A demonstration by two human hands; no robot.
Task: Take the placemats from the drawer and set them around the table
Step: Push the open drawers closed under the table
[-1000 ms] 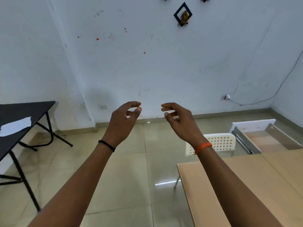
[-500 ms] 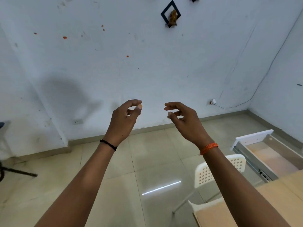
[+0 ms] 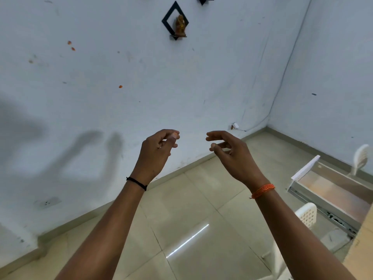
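Both my hands are raised in front of me at chest height, well above the floor. My left hand (image 3: 156,151) has loosely curled fingers and holds nothing. My right hand (image 3: 232,153) mirrors it, fingers loosely bent, empty too. At the right edge, an open drawer (image 3: 331,196) with a white front panel is pulled out from the light wooden table (image 3: 363,251); its visible inside looks bare. No placemats are in view.
A white perforated chair (image 3: 306,216) stands beside the drawer, another white chair (image 3: 361,158) sits against the right wall. Beige tiled floor (image 3: 181,219) spreads ahead, ending at the white wall. A cable runs down the corner to a socket (image 3: 234,125).
The view has swung to the right: the black table at the left has left the frame and the drawer now sits at the right edge. Both hands keep the same raised, empty pose.
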